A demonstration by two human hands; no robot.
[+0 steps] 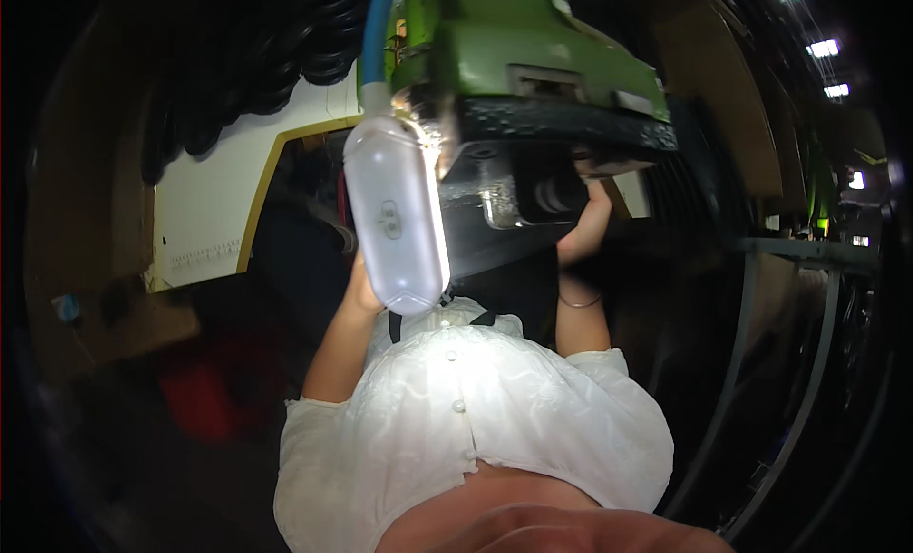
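Note:
A green machine head (533,49) with a dark lower edge hangs in front of me, a metal part (501,209) showing beneath it. A long white lamp (392,215) glows at its left side, fed by a blue cable (378,35). My left hand (361,285) is mostly behind the lamp, so its fingers do not show. My right hand (592,222) is raised beside the machine's underside, its fingers partly hidden there. Dark material (509,253) spans the space between my hands. Whether either hand grips it I cannot tell.
Several black rounded loops (276,49) hang at the upper left. Below them is a white board (214,206) with a yellow edge (262,192). A metal frame (808,253) stands at the right. Something red (204,391) is blurred at the lower left.

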